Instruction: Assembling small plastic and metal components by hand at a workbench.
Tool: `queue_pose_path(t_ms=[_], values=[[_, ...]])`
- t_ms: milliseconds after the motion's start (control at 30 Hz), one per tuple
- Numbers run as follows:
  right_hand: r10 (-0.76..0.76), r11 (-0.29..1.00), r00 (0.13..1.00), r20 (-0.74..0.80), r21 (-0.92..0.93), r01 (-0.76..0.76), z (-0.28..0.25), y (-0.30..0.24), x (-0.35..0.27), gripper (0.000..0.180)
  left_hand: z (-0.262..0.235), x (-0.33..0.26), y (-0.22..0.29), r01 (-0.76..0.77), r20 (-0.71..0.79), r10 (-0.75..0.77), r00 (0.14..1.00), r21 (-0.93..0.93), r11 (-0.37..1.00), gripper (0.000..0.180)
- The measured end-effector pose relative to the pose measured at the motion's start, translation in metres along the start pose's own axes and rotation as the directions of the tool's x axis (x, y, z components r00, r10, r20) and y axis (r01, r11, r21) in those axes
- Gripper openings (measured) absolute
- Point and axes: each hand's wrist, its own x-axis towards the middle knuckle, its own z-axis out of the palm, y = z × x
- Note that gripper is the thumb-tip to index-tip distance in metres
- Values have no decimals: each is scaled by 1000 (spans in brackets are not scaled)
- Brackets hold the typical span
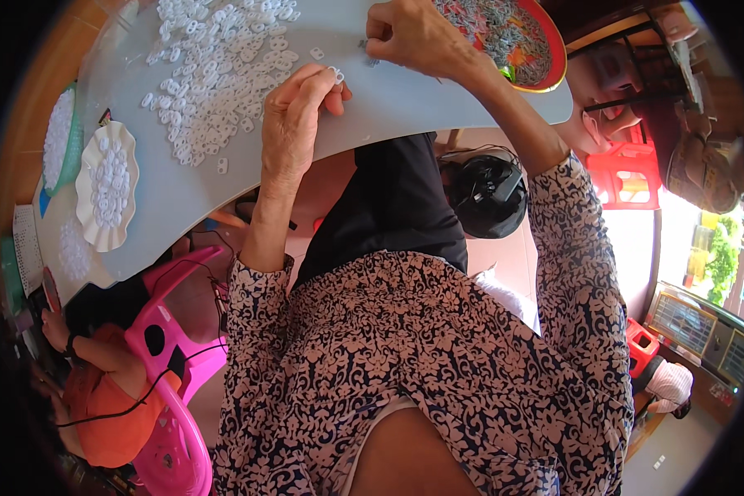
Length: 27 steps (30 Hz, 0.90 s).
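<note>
Left hand [293, 116] pinches white ring [336, 74]; right hand [409, 35] pinches small piece [370, 59], white pile [219, 66] left.

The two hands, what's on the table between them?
In the head view, bare grey table lies between the left hand and the right hand, apart from one small white plastic piece lying loose.

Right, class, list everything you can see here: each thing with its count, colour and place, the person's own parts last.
Small white plastic pieces: a large heap, white, on the table.
Pale grey table: one, across the top.
White scalloped dish: one, holding white pieces, table's left.
Red-rimmed bowl: one, full of grey pieces, upper right.
Pink plastic chair: one, lower left.
Red plastic stool: one, right.
Left hand: pinching a white piece.
Right hand: fingertips on the table.
</note>
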Motion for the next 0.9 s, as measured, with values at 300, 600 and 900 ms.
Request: queue_pose_path(t_ms=[300, 600, 900], values=[[330, 435, 940, 92, 868, -238, 39, -24, -51, 15, 3, -5, 3, 20, 3, -20, 1000, 90, 996, 23], [317, 282, 947, -60, 959, -34, 51, -22, -53, 16, 6, -6, 4, -21, 41, 10, 999, 254, 967, 23], [368, 287, 924, -104, 958, -7, 55, -28, -53, 16, 12, -7, 4, -84, 25, 80, 996, 303, 949, 23]])
